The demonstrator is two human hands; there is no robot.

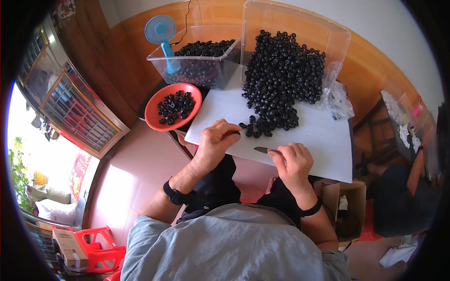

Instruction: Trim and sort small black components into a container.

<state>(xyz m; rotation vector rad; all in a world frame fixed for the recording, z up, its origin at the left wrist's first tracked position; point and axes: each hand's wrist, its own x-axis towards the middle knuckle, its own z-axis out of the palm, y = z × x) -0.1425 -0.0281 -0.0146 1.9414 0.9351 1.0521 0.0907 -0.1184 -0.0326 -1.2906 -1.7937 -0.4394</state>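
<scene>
Between the thumb and fingers of my left hand [216, 144] is a small black round part [236, 133], mostly covered by the fingertips. My right hand [294, 165] grips a small knife [261, 150], its dark blade pointing left toward the left hand. Both hands are over the near edge of a white sheet [318, 140] on the table. Just beyond them spreads a heap of black round parts [276, 79], some with visible holes, spilling out of a tipped clear plastic bin [344, 40]. To the left, an orange-red bowl [151, 112] contains several similar black parts.
Behind the bowl stands a clear bin [229, 61] full of black parts, with a blue fan [160, 30] at its corner. A crumpled plastic bag [338, 100] lies right of the heap. Below the right edge is a cardboard box [358, 206]. Another person [403, 196] sits at far right.
</scene>
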